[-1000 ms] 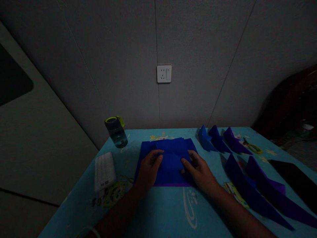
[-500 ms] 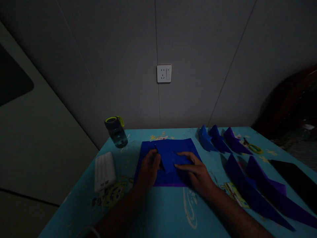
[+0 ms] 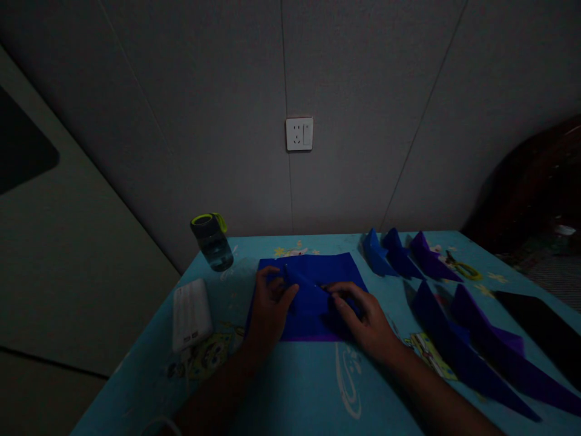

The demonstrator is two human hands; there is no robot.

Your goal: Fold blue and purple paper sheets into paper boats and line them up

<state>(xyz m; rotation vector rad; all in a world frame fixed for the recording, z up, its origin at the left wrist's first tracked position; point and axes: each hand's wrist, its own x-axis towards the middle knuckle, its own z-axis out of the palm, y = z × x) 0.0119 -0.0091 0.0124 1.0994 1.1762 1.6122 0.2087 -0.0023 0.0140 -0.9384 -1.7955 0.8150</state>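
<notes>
A small folded piece of blue paper (image 3: 302, 280) stands tilted above a stack of flat blue sheets (image 3: 313, 330), its upper edge turned towards me. My right hand (image 3: 363, 315) pinches the folded paper's right end between thumb and fingers. At the left end, my left hand (image 3: 271, 303) has its thumb and index finger apart, the other fingers loosely curled; it is close around that corner, and contact is hard to make out in the dim light. A purple edge shows beneath the stack.
Several folded paper boats, blue (image 3: 376, 254) and purple (image 3: 431, 260), stand on the right. Beyond them lie scissors (image 3: 467, 271) and a black flat device (image 3: 540, 327). A water bottle (image 3: 213, 243) and a white power bank (image 3: 192, 315) with a cable are on the left.
The folded paper has tipped from showing its broad face to showing its edge. My left thumb and index have parted, and my right fingers have closed on the right end.
</notes>
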